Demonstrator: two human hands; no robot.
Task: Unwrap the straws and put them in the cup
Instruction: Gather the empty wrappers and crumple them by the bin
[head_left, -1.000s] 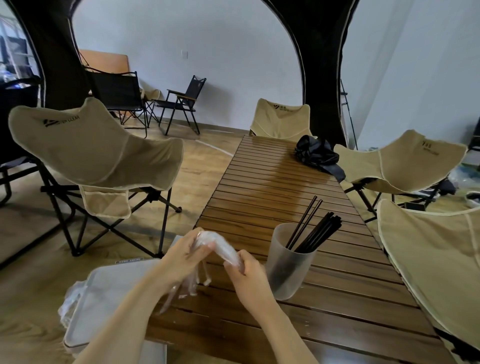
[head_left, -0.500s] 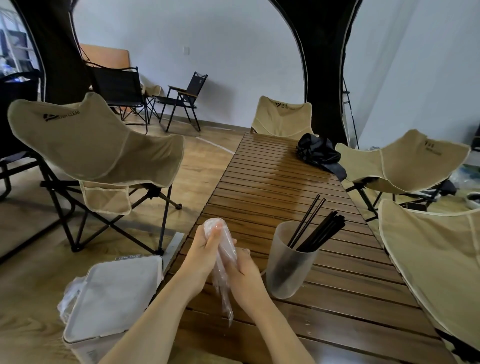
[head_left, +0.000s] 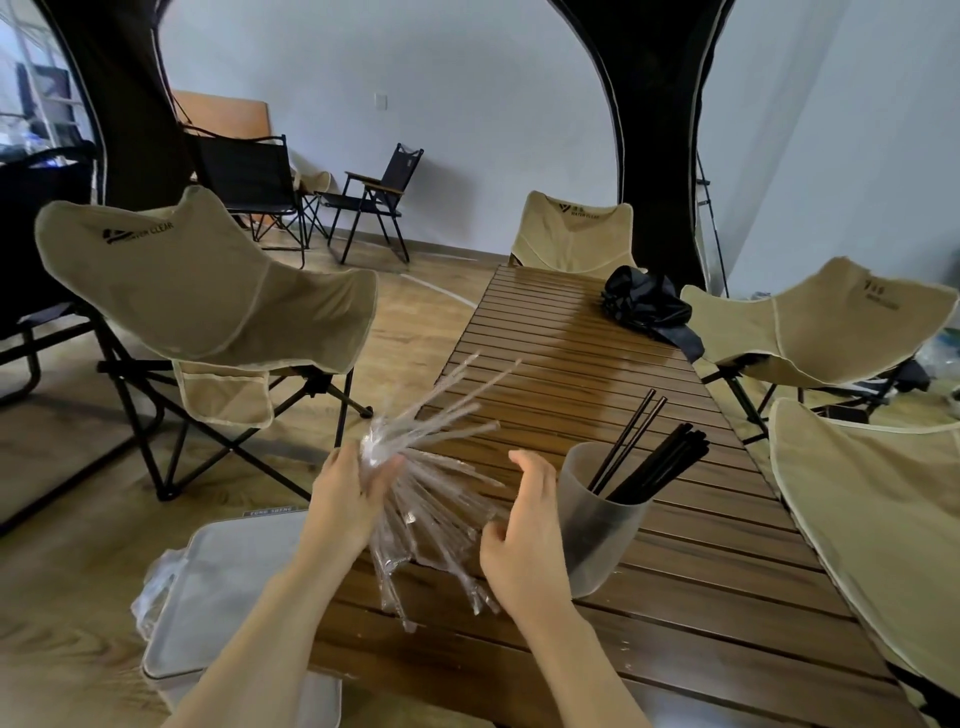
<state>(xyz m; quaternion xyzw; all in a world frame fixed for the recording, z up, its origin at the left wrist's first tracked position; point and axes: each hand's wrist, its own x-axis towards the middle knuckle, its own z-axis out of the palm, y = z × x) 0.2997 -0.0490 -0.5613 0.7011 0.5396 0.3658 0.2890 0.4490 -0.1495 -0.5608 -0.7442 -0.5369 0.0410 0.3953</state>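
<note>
My left hand (head_left: 345, 499) grips a bunch of clear plastic straw wrappers (head_left: 431, 499) near their middle. The wrappers fan out, some pointing up and away over the table, others hanging down toward its near edge. My right hand (head_left: 524, 525) hovers just right of the bunch with fingers loosely curled and holds nothing. To its right a frosted translucent cup (head_left: 597, 525) stands on the slatted wooden table (head_left: 701, 597). Several black straws (head_left: 654, 457) lean in the cup toward the right.
A white lidded bin (head_left: 228, 582) with a plastic liner sits on the floor at the table's left. Beige folding chairs (head_left: 208, 291) surround the table. A black bag (head_left: 647, 306) lies on the table's far right edge.
The wrappers were bunched between both hands. Now my right hand has let go and moved right, and the wrappers have sprung out into a fan in my left hand.
</note>
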